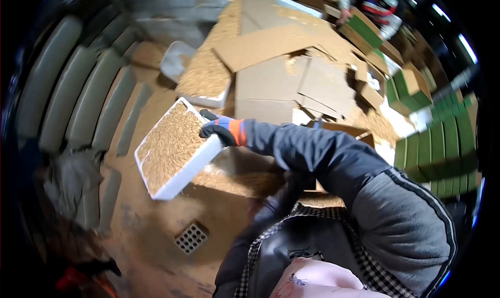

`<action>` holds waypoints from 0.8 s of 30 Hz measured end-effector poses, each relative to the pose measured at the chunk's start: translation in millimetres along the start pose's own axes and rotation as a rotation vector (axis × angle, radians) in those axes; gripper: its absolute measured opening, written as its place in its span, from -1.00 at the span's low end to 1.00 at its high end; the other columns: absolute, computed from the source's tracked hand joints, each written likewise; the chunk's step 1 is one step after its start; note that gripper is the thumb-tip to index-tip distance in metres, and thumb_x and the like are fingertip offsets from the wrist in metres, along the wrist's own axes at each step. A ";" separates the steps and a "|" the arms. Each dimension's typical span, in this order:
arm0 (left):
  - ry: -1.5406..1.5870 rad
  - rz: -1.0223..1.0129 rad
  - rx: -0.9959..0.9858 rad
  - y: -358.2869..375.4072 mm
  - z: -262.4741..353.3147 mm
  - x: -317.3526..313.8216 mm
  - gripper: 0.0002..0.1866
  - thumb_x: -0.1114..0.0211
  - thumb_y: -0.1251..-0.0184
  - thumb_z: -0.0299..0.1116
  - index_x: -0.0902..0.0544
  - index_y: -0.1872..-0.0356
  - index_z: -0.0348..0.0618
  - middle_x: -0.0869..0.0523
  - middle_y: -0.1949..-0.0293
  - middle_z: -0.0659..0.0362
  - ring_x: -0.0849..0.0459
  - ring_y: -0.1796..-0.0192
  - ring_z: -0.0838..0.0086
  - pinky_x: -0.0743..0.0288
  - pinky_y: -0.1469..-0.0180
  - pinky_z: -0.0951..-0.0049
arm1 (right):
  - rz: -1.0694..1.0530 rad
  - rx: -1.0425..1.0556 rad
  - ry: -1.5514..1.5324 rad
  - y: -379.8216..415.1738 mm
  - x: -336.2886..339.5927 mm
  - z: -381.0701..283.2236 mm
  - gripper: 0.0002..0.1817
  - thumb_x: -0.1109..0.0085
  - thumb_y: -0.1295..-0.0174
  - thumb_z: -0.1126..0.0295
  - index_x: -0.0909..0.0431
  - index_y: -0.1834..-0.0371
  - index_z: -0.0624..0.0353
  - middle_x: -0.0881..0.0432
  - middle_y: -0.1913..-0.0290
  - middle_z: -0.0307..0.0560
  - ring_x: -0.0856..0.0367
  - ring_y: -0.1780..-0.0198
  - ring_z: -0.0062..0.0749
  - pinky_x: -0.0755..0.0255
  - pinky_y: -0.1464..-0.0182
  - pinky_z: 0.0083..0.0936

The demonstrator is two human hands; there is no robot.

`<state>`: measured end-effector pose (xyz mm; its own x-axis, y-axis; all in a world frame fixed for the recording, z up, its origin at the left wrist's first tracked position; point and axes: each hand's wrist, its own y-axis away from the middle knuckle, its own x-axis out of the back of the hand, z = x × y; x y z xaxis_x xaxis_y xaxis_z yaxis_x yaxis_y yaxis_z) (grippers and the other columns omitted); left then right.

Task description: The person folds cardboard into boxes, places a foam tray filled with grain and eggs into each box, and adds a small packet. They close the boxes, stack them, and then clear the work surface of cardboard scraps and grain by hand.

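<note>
My right hand, in a dark glove with a blue and orange cuff, grips the right side of a white box. The box is tilted and filled with tan, grain-like loose material. My right arm reaches across from the right of the view. My left sleeve shows dimly beneath it, and my left hand is hidden. Just behind the held box, another white box stands under a heap of the same material.
Flattened cardboard lies ahead, with loose material around it. Green cartons stand at right. Full grey sacks line the left. A block with holes lies on the floor. Another person touches a green carton at top right.
</note>
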<state>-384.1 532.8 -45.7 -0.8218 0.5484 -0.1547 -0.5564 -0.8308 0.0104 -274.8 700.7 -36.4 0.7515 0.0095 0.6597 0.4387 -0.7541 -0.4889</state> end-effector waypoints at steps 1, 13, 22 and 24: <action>-0.026 -0.116 -0.030 -16.6 -4.9 -34.9 -0.43 -0.20 -0.11 -0.37 -0.37 -0.22 -0.23 -0.46 -0.16 -0.07 -0.39 -0.23 0.11 -0.24 -0.26 0.22 | 0.085 0.131 -0.014 22.4 31.6 -16.7 -0.66 -0.21 0.00 0.33 -0.44 0.13 0.13 -0.53 0.11 0.11 -0.50 0.03 0.05 -0.34 -0.08 -0.19; 1.036 -0.337 0.534 -92.0 -63.3 -127.9 -0.49 0.05 -0.47 -0.18 -0.24 -0.28 -0.34 -0.34 -0.27 0.07 -0.30 -0.29 0.34 -0.09 -0.36 0.46 | 0.352 -0.630 0.666 312.1 277.7 -355.6 -0.83 0.11 -0.30 0.49 -0.41 0.17 0.38 -0.44 0.44 -0.21 -0.27 0.49 -0.63 -0.27 0.43 -0.67; 0.343 -0.115 0.260 -69.9 -12.1 -115.3 -0.56 -0.06 -0.32 -0.61 -0.34 -0.23 -0.26 -0.48 -0.09 0.10 -0.49 -0.03 0.49 -0.41 -0.08 0.54 | 0.799 -1.580 -0.515 357.9 163.7 -284.5 -0.49 -0.16 -0.10 0.31 -0.40 -0.16 0.17 -0.63 0.27 0.02 -0.62 0.31 -0.42 -0.49 0.24 -0.50; 0.182 -0.150 0.096 -63.2 -25.3 -105.4 -0.54 -0.12 -0.31 -0.54 -0.31 -0.24 -0.27 -0.45 -0.13 0.04 -0.46 -0.09 0.39 -0.36 -0.14 0.46 | -0.258 -1.728 0.396 355.7 161.4 -262.1 -0.59 -0.18 -0.07 0.17 -0.56 0.08 0.19 -0.64 0.23 0.16 -0.66 0.19 -0.21 -0.50 0.17 -0.37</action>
<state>-259.2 525.1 -55.0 -0.6987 0.6313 -0.3364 -0.6864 -0.7241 0.0667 -126.6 261.9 45.8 0.4894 0.2799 0.8259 -0.6427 -0.5244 0.5586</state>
